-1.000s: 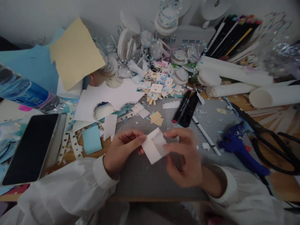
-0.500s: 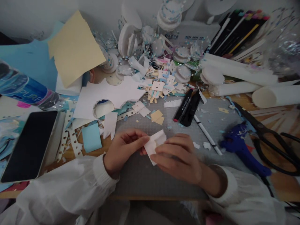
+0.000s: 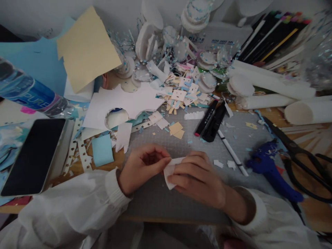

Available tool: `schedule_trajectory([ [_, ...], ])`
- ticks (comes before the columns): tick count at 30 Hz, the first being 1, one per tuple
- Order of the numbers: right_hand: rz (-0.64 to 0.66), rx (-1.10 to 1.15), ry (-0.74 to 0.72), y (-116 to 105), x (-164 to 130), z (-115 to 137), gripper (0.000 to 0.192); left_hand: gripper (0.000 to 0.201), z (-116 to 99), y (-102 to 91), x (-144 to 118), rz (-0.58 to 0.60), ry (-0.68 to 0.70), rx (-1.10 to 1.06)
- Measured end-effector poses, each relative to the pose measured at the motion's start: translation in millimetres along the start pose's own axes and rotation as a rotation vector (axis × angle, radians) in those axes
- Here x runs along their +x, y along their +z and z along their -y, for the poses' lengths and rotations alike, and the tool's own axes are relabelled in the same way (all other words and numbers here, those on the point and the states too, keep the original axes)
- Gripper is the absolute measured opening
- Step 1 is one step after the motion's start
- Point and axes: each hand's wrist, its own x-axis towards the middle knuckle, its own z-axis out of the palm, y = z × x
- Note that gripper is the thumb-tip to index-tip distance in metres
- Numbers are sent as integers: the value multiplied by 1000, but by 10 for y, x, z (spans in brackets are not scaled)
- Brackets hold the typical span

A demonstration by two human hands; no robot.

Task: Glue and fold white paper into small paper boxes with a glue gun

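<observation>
Holding folded white paper (image 3: 169, 170) just below centre of frame, over grey mat (image 3: 149, 202). Pinching its upper left corner between thumb and forefinger of left hand (image 3: 145, 169); grasping its right part with fingers of right hand (image 3: 198, 178), laid across front of it. Can't tell where right thumb presses, nor how far paper runs behind the fingers. Can't tell whether lower corner touches mat. Just above hands, see small yellow paper squares (image 3: 176, 130); higher, near upper centre, a heap of paper cut-outs (image 3: 178, 94), some marked with simple faces. Left of heap, find white sheet (image 3: 141, 98) with round holes. Right of centre, note black marker (image 3: 206, 117) and white pen (image 3: 233, 154), both aslant. Farther right, spot blue glue gun (image 3: 271, 173) beside black scissors (image 3: 298, 150). At left, see blue paper square (image 3: 102, 150) near left hand, then phone (image 3: 33, 155), dark screen up; above phone, tilted water bottle (image 3: 29, 91). At upper left, note large yellow sheet (image 3: 88, 50).
</observation>
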Motion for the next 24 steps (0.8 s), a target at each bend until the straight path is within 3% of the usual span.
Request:
schedule_trajectory([
  [9,-31,-59,-47,130,-66,0,15,7,57,0,6,-18,86,124],
  [12,-19,2,8,134,-57,2,7,8,59,-8,7,15,122,204],
  [14,-1,54,51,128,-37,-1,2,10,54,-19,3,30,195,324],
  [18,55,82,83,146,-19,-25,13,17,59,-44,-6,64,412,639],
  [24,167,54,100,243,-91,-86,18,15,94,-87,23,70,725,800],
])
